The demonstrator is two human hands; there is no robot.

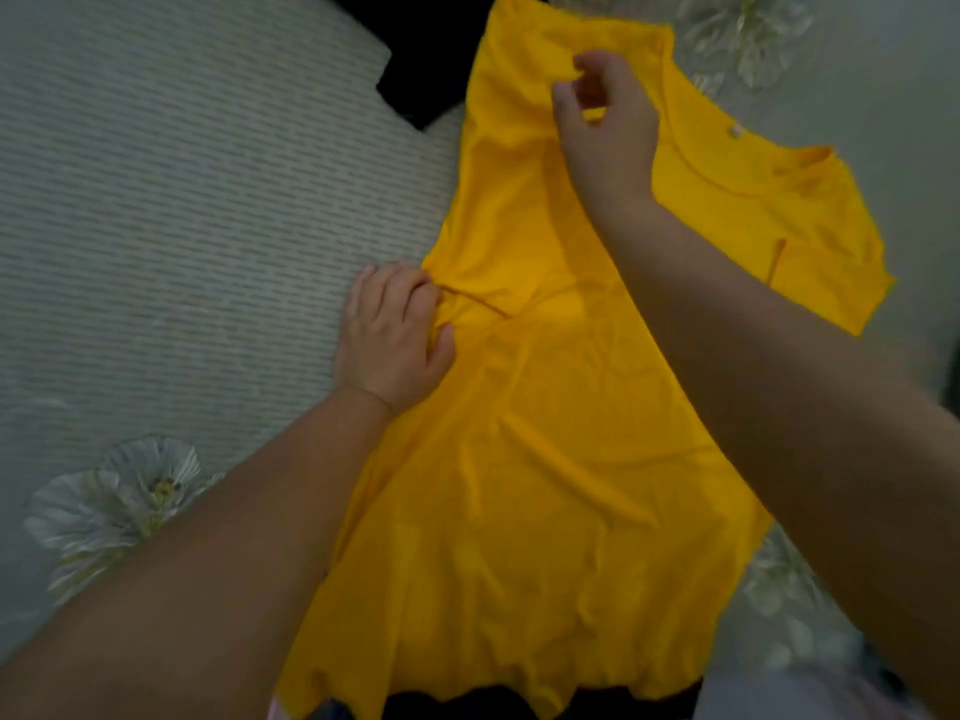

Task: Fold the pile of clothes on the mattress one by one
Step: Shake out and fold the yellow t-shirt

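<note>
Lying spread across the bed (156,200), a yellow shirt (545,433) runs from its hem at the near edge of the view to its neckline at the far right, its cloth lightly creased. The left hand (392,335) sits at the shirt's left edge about midway along, fingers curled and pinching a small ridge of the fabric, with a short crease running from the fingertips into the shirt. The right hand (605,122) reaches over the upper part of the shirt near the left shoulder, thumb and forefinger pinching a bit of the yellow cloth and lifting it slightly, the other fingers loosely curled beside them. Both forearms are bare and cross the frame from the near corners. A dark garment (431,59) lies just beyond the shirt's upper left edge, partly under it, on the ribbed grey bed cover. Pale flower prints (119,501) show on the bedding at lower left, upper right and lower right. More dark cloth (623,701) shows under the hem at the bottom of the view.
</note>
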